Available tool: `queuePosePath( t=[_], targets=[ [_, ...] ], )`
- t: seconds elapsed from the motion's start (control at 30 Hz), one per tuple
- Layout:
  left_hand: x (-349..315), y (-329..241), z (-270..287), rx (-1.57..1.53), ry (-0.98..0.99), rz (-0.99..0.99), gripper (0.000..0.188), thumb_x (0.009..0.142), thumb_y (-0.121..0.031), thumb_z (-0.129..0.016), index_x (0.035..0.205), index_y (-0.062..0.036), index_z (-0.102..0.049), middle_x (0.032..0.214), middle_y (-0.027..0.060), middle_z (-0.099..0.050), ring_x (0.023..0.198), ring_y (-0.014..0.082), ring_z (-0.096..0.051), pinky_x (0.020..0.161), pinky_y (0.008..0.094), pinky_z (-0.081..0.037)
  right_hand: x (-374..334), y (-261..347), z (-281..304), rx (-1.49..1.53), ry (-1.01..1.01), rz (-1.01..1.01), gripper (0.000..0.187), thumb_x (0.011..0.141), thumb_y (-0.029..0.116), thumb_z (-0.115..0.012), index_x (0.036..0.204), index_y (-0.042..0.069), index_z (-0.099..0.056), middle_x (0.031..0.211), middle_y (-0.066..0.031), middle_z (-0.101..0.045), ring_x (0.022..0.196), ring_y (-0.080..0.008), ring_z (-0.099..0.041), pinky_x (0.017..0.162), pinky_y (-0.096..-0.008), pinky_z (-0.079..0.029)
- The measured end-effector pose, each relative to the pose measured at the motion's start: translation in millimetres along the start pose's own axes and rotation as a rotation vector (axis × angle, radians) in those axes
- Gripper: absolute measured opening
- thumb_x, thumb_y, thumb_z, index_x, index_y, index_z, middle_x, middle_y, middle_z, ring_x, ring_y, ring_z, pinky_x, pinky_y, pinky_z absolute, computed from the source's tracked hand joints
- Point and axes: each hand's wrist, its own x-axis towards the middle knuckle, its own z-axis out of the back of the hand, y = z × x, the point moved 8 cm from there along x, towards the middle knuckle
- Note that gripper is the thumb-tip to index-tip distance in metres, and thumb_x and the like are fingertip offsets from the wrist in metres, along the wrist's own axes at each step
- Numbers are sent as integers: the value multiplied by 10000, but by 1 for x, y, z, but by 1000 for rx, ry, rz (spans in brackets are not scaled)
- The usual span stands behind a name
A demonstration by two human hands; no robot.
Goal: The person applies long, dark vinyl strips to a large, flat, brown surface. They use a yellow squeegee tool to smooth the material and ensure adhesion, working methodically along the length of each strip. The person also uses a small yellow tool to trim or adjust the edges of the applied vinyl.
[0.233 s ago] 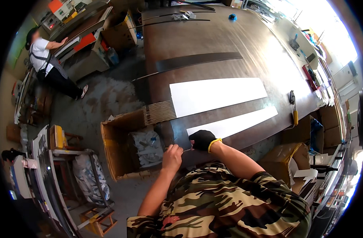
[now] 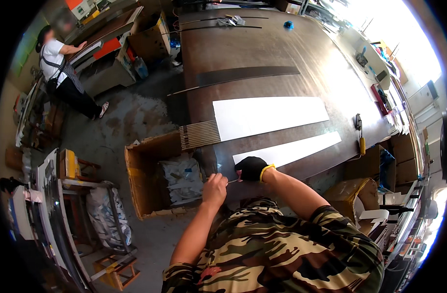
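Observation:
My left hand (image 2: 215, 189), bare, is closed at the near edge of the brown table, beside the open cardboard box. Its fingertips are pinched together, and what they hold is too small to make out. Just to its right, my right hand (image 2: 253, 169) wears a black glove with a yellow cuff. Its fingers curl down at the table edge by the left end of a narrow white strip (image 2: 294, 150); whatever is in them is hidden. Beyond that lies a wider white sheet (image 2: 270, 117). A bundle of thin brown strips (image 2: 199, 134) touches the sheet's left end.
A cardboard box (image 2: 134, 183) with plastic scraps stands at the table's left. Farther along the table (image 2: 243, 46) lie a dark strip (image 2: 248, 75) and thin rods. A yellow-handled tool (image 2: 362, 139) rests near the right edge. A person (image 2: 55, 56) stands at a far-left bench.
The whole view has shifted slightly. My hands keep nearly the same place and pose at the table edge. The white sheets lie as before.

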Motion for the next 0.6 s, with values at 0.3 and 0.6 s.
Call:
queuePosePath(
  t=[0.3, 0.6],
  targets=[
    [-3, 1, -6, 2, -34, 22, 57, 788, -61, -632, 738, -40, -650, 802, 119, -590, 827, 335, -591, 716, 449, -503, 2, -7, 5, -109, -73, 50, 176, 816, 302, -651, 790, 128, -655, 822, -113, -690, 817, -343, -668, 680, -458, -507],
    [9, -18, -3, 107, -2, -36, 31, 742, -55, -687, 771, -53, -675, 778, 114, -608, 809, 330, -606, 720, 439, -510, -37, -83, 29, 522, -234, -165, 107, 884, 165, -586, 940, 81, -624, 893, -134, -693, 847, -329, -705, 720, -416, -545]
  ],
)
